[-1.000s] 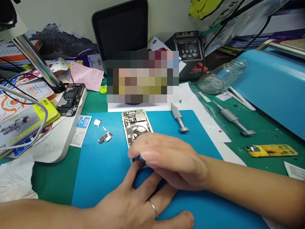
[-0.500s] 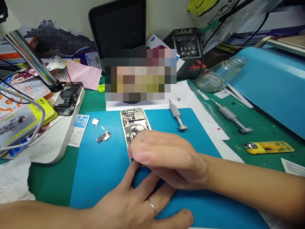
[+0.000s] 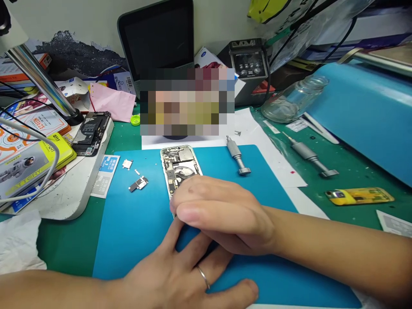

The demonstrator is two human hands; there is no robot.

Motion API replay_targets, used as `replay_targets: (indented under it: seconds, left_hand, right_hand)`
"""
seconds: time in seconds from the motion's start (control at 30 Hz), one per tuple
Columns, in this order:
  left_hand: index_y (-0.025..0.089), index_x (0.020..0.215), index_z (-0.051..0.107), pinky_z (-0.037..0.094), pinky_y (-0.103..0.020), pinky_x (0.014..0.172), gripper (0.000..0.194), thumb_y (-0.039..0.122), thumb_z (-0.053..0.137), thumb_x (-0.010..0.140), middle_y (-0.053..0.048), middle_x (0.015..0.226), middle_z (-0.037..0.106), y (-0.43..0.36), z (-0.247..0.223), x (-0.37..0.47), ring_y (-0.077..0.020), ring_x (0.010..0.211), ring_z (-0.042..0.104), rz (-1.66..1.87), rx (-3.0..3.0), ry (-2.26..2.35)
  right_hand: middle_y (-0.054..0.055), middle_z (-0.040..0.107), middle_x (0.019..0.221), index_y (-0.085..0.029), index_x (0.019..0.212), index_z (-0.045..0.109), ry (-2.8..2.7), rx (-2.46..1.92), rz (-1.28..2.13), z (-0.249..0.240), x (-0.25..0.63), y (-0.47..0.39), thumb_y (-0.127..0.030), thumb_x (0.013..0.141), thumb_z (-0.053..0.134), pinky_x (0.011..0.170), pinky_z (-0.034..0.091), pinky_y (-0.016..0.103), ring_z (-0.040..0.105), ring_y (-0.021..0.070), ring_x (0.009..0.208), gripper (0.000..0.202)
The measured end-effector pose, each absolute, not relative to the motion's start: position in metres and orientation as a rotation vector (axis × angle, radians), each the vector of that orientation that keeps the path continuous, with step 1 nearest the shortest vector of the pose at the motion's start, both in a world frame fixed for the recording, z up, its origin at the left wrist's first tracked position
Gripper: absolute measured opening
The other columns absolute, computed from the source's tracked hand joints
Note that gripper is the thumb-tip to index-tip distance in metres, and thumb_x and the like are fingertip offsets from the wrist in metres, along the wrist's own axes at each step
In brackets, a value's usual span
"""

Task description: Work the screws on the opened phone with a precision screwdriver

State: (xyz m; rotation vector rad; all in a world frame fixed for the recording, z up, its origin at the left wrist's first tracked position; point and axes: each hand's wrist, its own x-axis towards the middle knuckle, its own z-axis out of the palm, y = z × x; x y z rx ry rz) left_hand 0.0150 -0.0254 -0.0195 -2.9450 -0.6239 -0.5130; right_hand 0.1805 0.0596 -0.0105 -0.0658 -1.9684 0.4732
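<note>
An opened phone with bare inner parts lies on the blue mat. My right hand is over its lower half, fingers curled together; whatever they pinch, if anything, is hidden behind the hand. Below it, my left hand, wearing a ring, lies with fingers spread and stretched toward the phone's near end. Its fingertips disappear under my right hand, so I cannot tell exactly what they touch. Left of the phone are a metal shield plate and a black-and-silver bracket. A grey screwdriver rests to the right.
Another screwdriver and a yellow phone-shaped piece lie on the right. A glass jar is tipped over behind them. On the left, a second opened phone sits on the white lamp base. A dark screen stands at the back.
The whole view has shifted slightly, so things appear a little further left. Both hands keep nearly the same pose over the phone.
</note>
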Motion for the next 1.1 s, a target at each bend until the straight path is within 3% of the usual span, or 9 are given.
replay_targets:
  seconds: [0.17,0.37,0.77,0.97,1.1]
  left_hand:
    - [0.036,0.136,0.066,0.037,-0.057,0.109,0.031,0.037,0.056,0.106,-0.005,0.116,0.068,-0.026,-0.018,0.015,-0.0291,0.112,0.057,-0.464,-2.969,-0.623]
    - [0.038,0.134,0.065,0.042,-0.054,0.108,0.029,0.039,0.056,0.106,-0.005,0.130,0.066,-0.028,-0.017,0.015,-0.0305,0.124,0.053,-0.466,-2.978,-0.646]
    - [0.037,0.133,0.065,0.041,-0.056,0.110,0.029,0.038,0.058,0.105,-0.006,0.131,0.066,-0.027,-0.019,0.014,-0.0305,0.122,0.057,-0.485,-2.946,-0.639]
    - [0.035,0.138,0.062,0.043,-0.057,0.109,0.034,0.035,0.059,0.104,-0.008,0.136,0.065,-0.025,-0.017,0.012,-0.0320,0.128,0.054,-0.464,-2.958,-0.599]
    - [0.034,0.142,0.060,0.043,-0.057,0.110,0.038,0.036,0.060,0.104,-0.010,0.141,0.063,-0.024,-0.018,0.011,-0.0331,0.133,0.052,-0.453,-2.955,-0.581]
  right_hand:
    - [0.007,0.076,0.100,-0.013,0.140,0.049,-1.998,-0.107,0.475,-0.010,0.182,0.059,-0.014,0.106,0.050,0.080,0.062,0.030,0.070,0.0149,0.085,0.033]
    - [0.004,0.074,0.096,-0.015,0.135,0.049,-2.017,-0.153,0.480,-0.011,0.185,0.059,-0.013,0.109,0.043,0.080,0.063,0.031,0.069,0.0142,0.083,0.027]
    - [0.010,0.076,0.114,-0.014,0.149,0.046,-1.977,-0.124,0.518,-0.014,0.186,0.061,-0.010,0.108,0.043,0.083,0.063,0.031,0.072,0.0147,0.094,0.042]
    - [0.009,0.074,0.108,-0.016,0.153,0.044,-1.938,-0.182,0.474,-0.015,0.191,0.056,-0.014,0.107,0.049,0.087,0.065,0.035,0.072,0.0172,0.098,0.046]
    - [0.006,0.073,0.101,-0.017,0.146,0.049,-1.943,-0.251,0.439,-0.013,0.192,0.052,-0.016,0.107,0.050,0.087,0.065,0.034,0.071,0.0164,0.095,0.039]
